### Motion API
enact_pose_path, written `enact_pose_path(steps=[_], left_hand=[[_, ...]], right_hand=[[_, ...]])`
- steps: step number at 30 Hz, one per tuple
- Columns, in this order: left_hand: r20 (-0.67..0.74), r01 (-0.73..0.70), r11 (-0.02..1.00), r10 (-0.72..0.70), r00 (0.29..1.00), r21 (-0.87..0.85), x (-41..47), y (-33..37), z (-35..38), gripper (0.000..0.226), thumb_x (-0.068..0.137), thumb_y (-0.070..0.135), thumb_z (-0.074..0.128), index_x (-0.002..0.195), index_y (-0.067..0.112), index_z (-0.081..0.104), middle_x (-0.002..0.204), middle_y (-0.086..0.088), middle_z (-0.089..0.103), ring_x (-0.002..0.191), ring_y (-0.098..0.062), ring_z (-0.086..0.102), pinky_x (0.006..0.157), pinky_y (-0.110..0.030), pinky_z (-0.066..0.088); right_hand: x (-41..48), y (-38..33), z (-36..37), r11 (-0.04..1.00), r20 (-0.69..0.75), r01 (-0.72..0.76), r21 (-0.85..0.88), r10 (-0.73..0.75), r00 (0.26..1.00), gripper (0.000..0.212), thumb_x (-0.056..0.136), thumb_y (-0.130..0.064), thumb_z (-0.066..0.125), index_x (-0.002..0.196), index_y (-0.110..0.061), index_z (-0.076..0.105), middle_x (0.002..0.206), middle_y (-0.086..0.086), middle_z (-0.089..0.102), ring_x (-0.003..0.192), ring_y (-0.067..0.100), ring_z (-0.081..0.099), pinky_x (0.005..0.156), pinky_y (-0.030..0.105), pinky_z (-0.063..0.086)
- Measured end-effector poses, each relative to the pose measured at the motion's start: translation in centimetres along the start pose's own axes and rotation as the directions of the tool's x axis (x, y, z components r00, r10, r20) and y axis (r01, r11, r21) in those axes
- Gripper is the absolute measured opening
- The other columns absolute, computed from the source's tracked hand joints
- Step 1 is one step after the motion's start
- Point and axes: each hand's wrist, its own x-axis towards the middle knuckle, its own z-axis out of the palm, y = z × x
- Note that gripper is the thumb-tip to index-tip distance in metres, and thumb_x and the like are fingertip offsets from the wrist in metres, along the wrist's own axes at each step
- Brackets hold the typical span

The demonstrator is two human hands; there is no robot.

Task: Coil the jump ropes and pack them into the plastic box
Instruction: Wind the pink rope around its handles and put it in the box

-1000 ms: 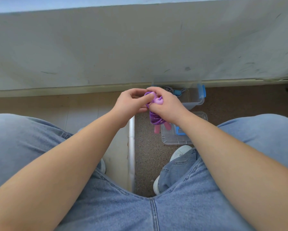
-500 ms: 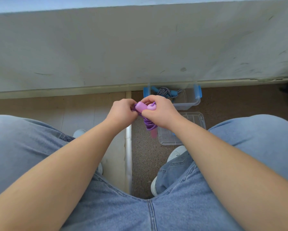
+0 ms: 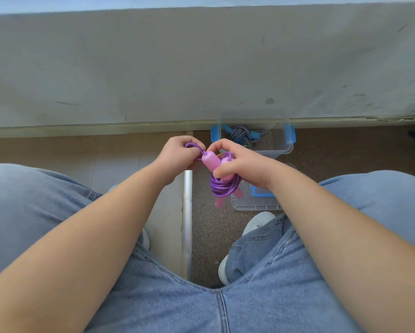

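A purple jump rope [image 3: 222,187] with pink handles hangs as a coil in front of my knees. My right hand [image 3: 243,165] grips the coil and the pink handles at the top. A loose loop of the same purple cord is pinched by my left hand [image 3: 177,156], just left of the handles. Behind my hands a clear plastic box [image 3: 277,143] with blue latches stands on the floor by the wall. A dark striped jump rope [image 3: 243,133] with blue handles lies coiled inside it.
The box's clear lid [image 3: 254,203] with a blue clip lies flat on the speckled floor under my right hand, near my white shoe [image 3: 257,222]. A metal floor strip [image 3: 187,212] runs between my feet. A grey wall [image 3: 201,68] closes off the far side.
Both hands have dropped a little and drawn apart. The left hand has pulled a loop of purple cord out to the left, and a pink handle is now exposed between the hands.
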Motion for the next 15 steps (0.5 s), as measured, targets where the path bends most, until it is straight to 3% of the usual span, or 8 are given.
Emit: enact_pose_path(steps=[2, 4, 7, 9, 11, 15], left_hand=[[-0.021, -0.001, 0.997, -0.001, 1.000, -0.080, 0.1, 0.3, 0.2, 0.031, 0.084, -0.006, 0.048, 0.073, 0.016, 0.065, 0.071, -0.003, 0.062, 0.060, -0.017, 0.057, 0.053, -0.025, 0.050], [-0.010, -0.022, 0.999, 0.021, 1.000, -0.048, 0.2, 0.4, 0.5, 0.031, 0.084, -0.005, 0.047, 0.078, 0.018, 0.067, 0.070, -0.001, 0.063, 0.060, -0.017, 0.058, 0.055, -0.027, 0.050], [-0.072, -0.006, 1.000, 0.006, 0.997, -0.004, 0.6, 0.2, 0.5, 0.034, 0.082, -0.005, 0.046, 0.082, 0.021, 0.069, 0.074, -0.002, 0.068, 0.061, -0.016, 0.062, 0.053, -0.025, 0.053], [-0.125, 0.042, 0.999, -0.046, 0.991, -0.033, 1.1, 0.1, 0.2, 0.034, 0.080, -0.008, 0.049, 0.081, 0.018, 0.070, 0.079, -0.006, 0.070, 0.068, -0.021, 0.067, 0.059, -0.031, 0.059], [-0.123, 0.095, 0.993, -0.102, 0.987, -0.064, 1.5, 0.1, -0.1, 0.033, 0.078, -0.011, 0.049, 0.078, 0.014, 0.071, 0.080, -0.010, 0.071, 0.072, -0.027, 0.069, 0.062, -0.035, 0.061], [-0.159, 0.147, 0.988, -0.151, 0.976, -0.037, 2.1, 0.1, -0.2, 0.038, 0.076, -0.012, 0.044, 0.073, 0.015, 0.072, 0.083, -0.011, 0.070, 0.065, -0.025, 0.065, 0.054, -0.028, 0.055]], right_hand=[[0.0, -0.2, 0.4, 0.997, 0.046, 0.014, 0.073, -0.017, 0.999, 0.060, 0.072, -0.019, 0.079, 0.124, -0.035, 0.054, 0.107, 0.009, 0.064, 0.086, 0.017, 0.064, 0.084, 0.036, 0.049], [0.0, -0.4, 1.1, 0.992, 0.034, 0.037, 0.120, -0.041, 0.999, 0.075, 0.079, -0.015, 0.079, 0.141, -0.036, 0.042, 0.112, 0.005, 0.067, 0.089, 0.010, 0.068, 0.083, 0.028, 0.051], [0.1, -0.4, 2.4, 0.995, -0.030, 0.096, 0.032, -0.095, 0.995, 0.083, 0.074, -0.018, 0.079, 0.148, -0.028, 0.041, 0.119, 0.001, 0.067, 0.099, 0.005, 0.068, 0.085, 0.023, 0.053], [-0.1, -0.3, 3.0, 0.989, -0.085, 0.125, -0.079, -0.132, 0.988, 0.077, 0.074, -0.022, 0.080, 0.144, -0.026, 0.048, 0.122, -0.001, 0.065, 0.101, 0.006, 0.067, 0.087, 0.024, 0.054], [-0.4, -0.6, 3.2, 0.982, -0.114, 0.147, -0.122, -0.161, 0.980, 0.062, 0.079, -0.017, 0.078, 0.136, -0.026, 0.056, 0.118, 0.000, 0.064, 0.093, 0.006, 0.065, 0.079, 0.021, 0.054], [-1.0, -1.1, 3.4, 0.973, -0.052, 0.171, -0.158, -0.181, 0.982, 0.044, 0.078, -0.009, 0.069, 0.118, -0.027, 0.062, 0.100, -0.002, 0.061, 0.075, 0.006, 0.058, 0.069, 0.021, 0.051]])
